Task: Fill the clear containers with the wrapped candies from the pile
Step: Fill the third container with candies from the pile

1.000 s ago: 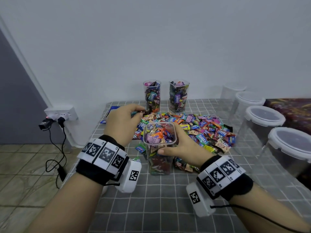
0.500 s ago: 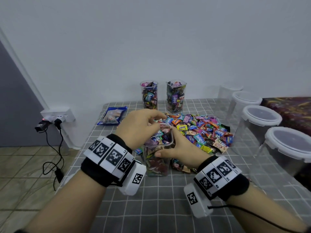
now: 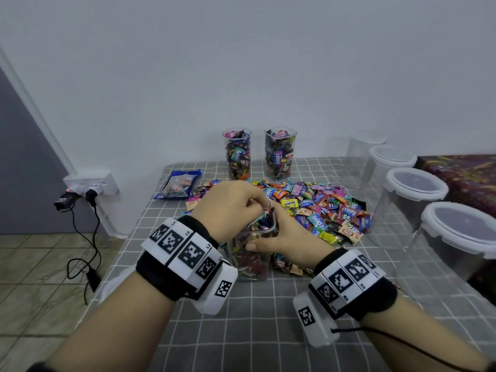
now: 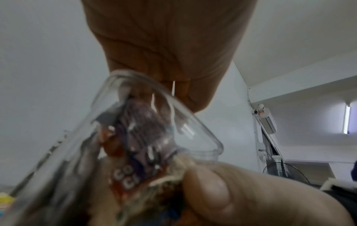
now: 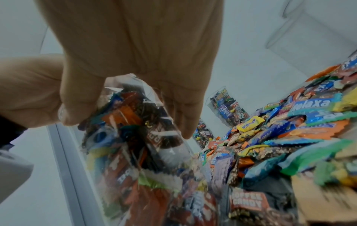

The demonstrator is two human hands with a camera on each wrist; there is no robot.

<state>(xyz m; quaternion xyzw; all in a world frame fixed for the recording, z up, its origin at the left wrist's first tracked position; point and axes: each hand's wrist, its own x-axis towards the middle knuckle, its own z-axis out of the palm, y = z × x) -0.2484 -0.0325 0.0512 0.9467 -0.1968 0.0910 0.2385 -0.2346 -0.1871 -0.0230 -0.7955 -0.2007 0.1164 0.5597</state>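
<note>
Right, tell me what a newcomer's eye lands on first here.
First, the bright candy pile spread across the middle of the checked table. Then both hands at the clear container in front of it: the right hand grips its side, the left hand is at its mouth. Two full containers stand by the wall.

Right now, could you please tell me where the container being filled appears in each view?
Head: the container being filled is at centre, between the wrists.
Left wrist: its rim runs across the middle.
Right wrist: its candy-packed wall fills the lower left.
Shared landmark: the right hand holding it, with its thumb seen low in the left-wrist view.
</note>
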